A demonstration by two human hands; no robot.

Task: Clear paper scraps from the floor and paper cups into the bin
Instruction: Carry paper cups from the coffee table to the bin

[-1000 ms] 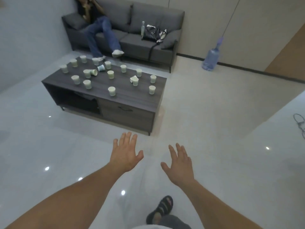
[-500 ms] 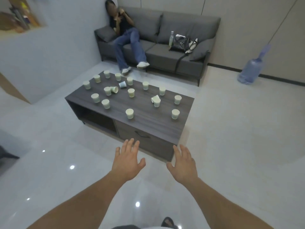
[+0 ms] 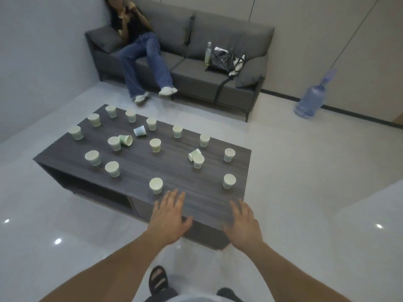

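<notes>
Several pale paper cups stand scattered on a dark wooden coffee table [image 3: 209,205]; three of them lie tipped over, one near the left middle [image 3: 126,140], one bluish [image 3: 140,131], one at the right middle [image 3: 194,154]. The nearest upright cup [image 3: 156,185] is just beyond my left hand [image 3: 169,217], which hovers flat with straight fingers over the table's near edge. My right hand [image 3: 243,223] is held out the same way, empty, over the near right corner. Another cup [image 3: 229,181] stands ahead of it. No bin or paper scraps are in view.
A grey sofa [image 3: 196,73] stands behind the table with a person [image 3: 141,51] seated at its left end, feet on the floor near the table. A bottle and a bag [image 3: 220,58] lie on the sofa. A large water jug [image 3: 310,100] stands by the right wall.
I have walked toward the coffee table; it now fills the middle of the view and my open hands have come over its near edge. Both hands stay empty.
</notes>
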